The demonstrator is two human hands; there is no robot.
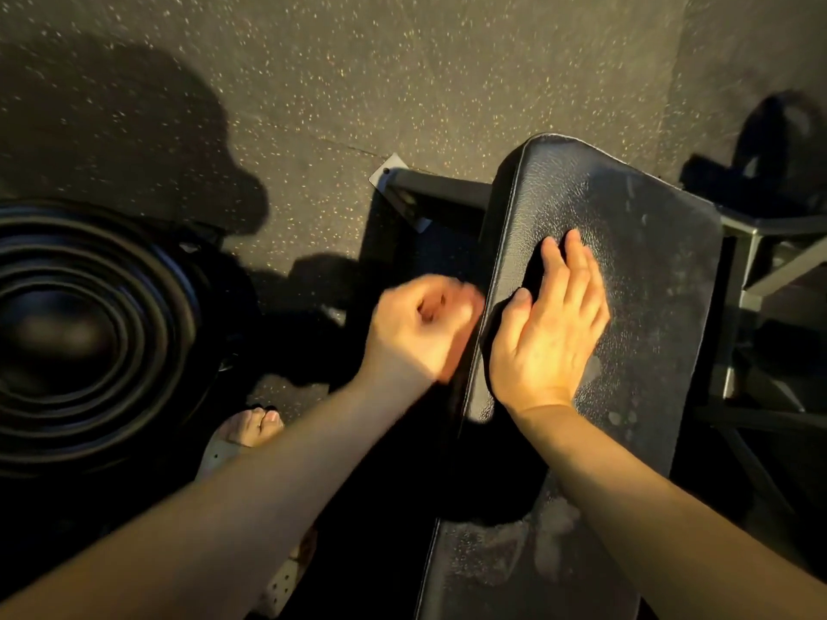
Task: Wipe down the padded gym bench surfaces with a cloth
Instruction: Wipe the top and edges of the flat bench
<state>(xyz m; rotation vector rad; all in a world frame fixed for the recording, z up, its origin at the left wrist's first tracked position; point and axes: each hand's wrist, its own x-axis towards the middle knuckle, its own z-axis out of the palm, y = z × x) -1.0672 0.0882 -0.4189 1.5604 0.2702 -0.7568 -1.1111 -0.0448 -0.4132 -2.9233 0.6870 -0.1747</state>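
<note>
On the upper pad (635,261): a dark cloth (501,328) lies near the pad's left edge, mostly hidden under the right hand. Only dark folds show beside the thumb and next to the forefinger.
Wiping done: pale smears and droplets show across the upper pad's right side and far end, so I judge little of it is wiped clean yet.
Wiping left: the lower pad (514,575) also carries whitish streaks. It looks untouched, as do the pads' sides.
Right hand (550,333): its fingers (577,270) are nearly straight and close together, laid flat, pressing the cloth to the pad rather than gripping it.
Left hand (420,328): it is off the pad, just beside the left edge, fingers curled into a loose fist. Motion blur hides whether anything is pinched inside.
Surroundings: stacked weight plates (80,333) sit on the speckled floor (402,60) at left, with a sandalled foot (250,436) nearby.
</note>
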